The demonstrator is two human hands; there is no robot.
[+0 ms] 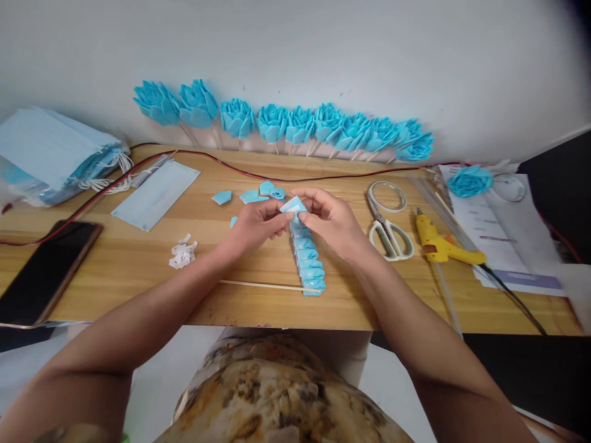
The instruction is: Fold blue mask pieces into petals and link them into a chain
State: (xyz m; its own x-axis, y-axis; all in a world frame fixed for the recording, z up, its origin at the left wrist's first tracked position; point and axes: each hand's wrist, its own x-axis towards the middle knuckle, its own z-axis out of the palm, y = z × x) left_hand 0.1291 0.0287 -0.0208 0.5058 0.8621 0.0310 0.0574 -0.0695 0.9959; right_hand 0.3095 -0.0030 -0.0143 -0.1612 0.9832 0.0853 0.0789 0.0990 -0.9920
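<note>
My left hand and my right hand meet over the middle of the wooden table. Both pinch the same small folded blue piece between thumb and fingers. Just below it a row of several folded blue petals runs toward me, ending at a thin wooden stick that lies flat. Loose blue cut pieces lie just beyond my hands.
Several blue fabric flowers on sticks lean on the wall. Scissors and a yellow glue gun lie at right, papers beyond. At left: a phone, a face mask, a mask stack, white scraps, a red cable.
</note>
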